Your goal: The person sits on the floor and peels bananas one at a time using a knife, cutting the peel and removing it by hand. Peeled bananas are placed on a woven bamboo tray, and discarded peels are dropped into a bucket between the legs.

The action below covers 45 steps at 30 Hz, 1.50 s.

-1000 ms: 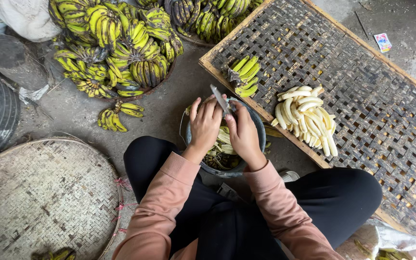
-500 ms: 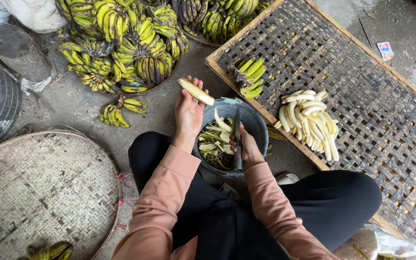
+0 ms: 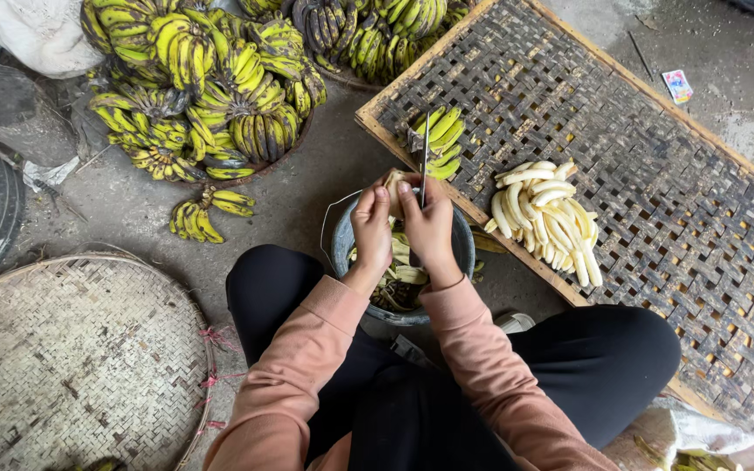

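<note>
Over the grey bucket [image 3: 462, 247], the left hand [image 3: 372, 228] grips a pale banana [image 3: 392, 182]; the right hand [image 3: 429, 228] holds a knife [image 3: 425, 157] upright. Peeled bananas [image 3: 545, 218] lie on the woven tray [image 3: 656, 192].

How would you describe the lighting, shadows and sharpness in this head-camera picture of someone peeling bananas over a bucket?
Head view: soft, even daylight, no glare and only faint shadows; the hands, left hand and right hand, the knife and the peeled bananas look sharp; the woven tray is crisp, and the wide lens bends its edges slightly.
</note>
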{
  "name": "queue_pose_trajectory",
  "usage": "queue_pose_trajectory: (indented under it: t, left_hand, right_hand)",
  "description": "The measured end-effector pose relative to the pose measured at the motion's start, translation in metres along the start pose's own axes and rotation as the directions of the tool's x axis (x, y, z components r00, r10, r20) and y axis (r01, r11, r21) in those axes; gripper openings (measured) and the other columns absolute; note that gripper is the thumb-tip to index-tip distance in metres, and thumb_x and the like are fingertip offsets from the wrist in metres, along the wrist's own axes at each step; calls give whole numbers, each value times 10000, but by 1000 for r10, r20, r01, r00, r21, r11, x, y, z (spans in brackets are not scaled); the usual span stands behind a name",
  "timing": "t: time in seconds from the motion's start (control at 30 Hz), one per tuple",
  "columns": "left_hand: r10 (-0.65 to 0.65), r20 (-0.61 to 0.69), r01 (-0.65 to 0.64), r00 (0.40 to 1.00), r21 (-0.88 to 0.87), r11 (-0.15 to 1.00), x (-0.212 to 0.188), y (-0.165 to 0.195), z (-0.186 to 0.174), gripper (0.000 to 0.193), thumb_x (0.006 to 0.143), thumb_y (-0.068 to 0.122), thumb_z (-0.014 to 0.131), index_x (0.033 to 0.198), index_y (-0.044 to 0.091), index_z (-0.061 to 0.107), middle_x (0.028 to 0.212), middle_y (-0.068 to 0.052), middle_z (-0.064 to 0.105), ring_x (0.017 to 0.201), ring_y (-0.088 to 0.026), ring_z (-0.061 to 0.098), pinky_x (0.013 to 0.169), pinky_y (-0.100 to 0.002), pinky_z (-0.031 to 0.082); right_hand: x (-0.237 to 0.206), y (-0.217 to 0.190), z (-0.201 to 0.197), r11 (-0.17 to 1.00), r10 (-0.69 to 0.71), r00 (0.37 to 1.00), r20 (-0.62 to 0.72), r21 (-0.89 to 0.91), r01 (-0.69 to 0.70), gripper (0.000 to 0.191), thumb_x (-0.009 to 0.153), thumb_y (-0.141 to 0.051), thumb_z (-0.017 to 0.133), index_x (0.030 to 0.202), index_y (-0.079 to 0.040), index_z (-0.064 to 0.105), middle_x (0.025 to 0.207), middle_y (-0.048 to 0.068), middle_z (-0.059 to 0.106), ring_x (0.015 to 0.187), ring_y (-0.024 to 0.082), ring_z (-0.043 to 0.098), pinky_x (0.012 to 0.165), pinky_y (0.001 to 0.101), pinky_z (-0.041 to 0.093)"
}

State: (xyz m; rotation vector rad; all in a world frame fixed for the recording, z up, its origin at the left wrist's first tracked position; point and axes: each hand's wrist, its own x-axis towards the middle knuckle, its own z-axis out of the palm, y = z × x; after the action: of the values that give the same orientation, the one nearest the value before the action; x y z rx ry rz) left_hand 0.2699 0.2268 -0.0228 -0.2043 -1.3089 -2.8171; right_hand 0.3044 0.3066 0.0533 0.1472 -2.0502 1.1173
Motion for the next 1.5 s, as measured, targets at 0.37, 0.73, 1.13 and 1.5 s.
queue_pose_trajectory:
  t: [0.37, 0.73, 1.13, 1.5]
  left_hand:
    - [-795, 298, 827, 528, 34, 562, 26, 30, -23, 668, 928, 590, 555, 1334, 59, 550, 1124, -107, 677, 968, -247, 693, 849, -394, 588]
    - [-632, 413, 461, 655, 445, 768, 38, 56, -15, 545, 896, 43, 716, 1391, 146, 512, 1152, -47, 670, 896, -174, 715, 714, -318, 659]
    - [-469, -221, 381, 855, -345, 858, 62, -1, -32, 363, 1100, 406, 408, 1238, 132, 602, 1010, -21, 624, 717, -101, 539, 571, -258, 469]
    - [-435, -252, 376, 865, -248, 893, 61, -19, -13, 361, 1080, 422, 439, 1155, 102, 588, 990, -35, 670, 712, -107, 555, 528, -262, 445]
  right_hand:
    - [0, -4, -34, 975, 111, 940, 323, 148, -166, 143, 1120, -158, 596, 1112, -20, 629, 808, 29, 576, 729, 124, 535, 639, 262, 462]
    - [35, 3, -71, 464, 579, 710, 400, 554, -691, 220, 1078, -233, 584, 982, -36, 598, 665, 25, 605, 467, 116, 525, 431, 261, 424]
    - [-51, -17, -60, 839, 371, 809, 456, 208, -502, 544, 1178, -254, 432, 1656, -11, 337, 1383, 242, 483, 1203, 255, 440, 981, 369, 355]
    - [-45, -29, -51, 934, 167, 789, 591, 163, -319, 519, 1122, -215, 445, 1598, -24, 363, 1629, 178, 445, 1515, 303, 436, 1246, 383, 305]
